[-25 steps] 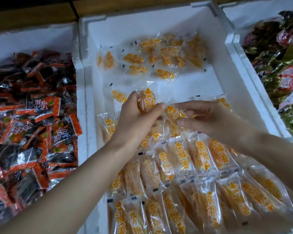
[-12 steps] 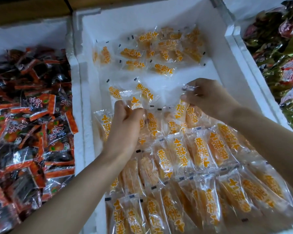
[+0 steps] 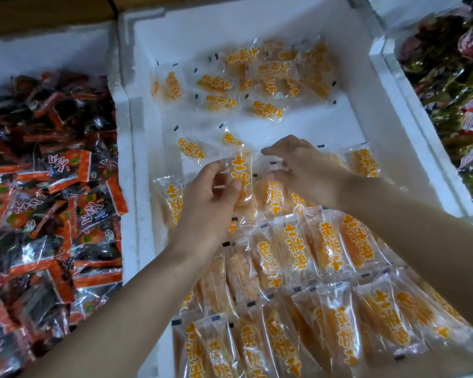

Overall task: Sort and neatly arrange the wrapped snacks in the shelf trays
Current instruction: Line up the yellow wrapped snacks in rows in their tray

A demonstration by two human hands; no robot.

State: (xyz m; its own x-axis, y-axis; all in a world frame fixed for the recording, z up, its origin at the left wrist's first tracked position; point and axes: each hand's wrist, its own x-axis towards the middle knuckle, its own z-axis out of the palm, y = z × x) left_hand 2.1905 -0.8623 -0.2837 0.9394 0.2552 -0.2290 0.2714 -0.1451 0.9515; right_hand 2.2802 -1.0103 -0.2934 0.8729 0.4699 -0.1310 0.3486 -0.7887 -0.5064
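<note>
Nearest, neat overlapping rows of orange snack packets (image 3: pixel 325 246) fill the front of the white foam tray (image 3: pixel 137 137). Just above the back row, the left hand (image 3: pixel 210 203) pinches one held packet (image 3: pixel 241 173) upright between thumb and fingers. The right hand (image 3: pixel 303 170) is close beside it, fingers half curled at the packet's clear right edge. It is probably touching the wrapper, but I can't tell if it grips. Beyond, two loose packets (image 3: pixel 190 148) lie on the bare tray floor. At the far end is a jumbled pile (image 3: pixel 260 77) of the same kind. The left side tray holds dark red-and-black packets (image 3: pixel 47 186). The right one holds green and red packets (image 3: pixel 453 77).
</note>
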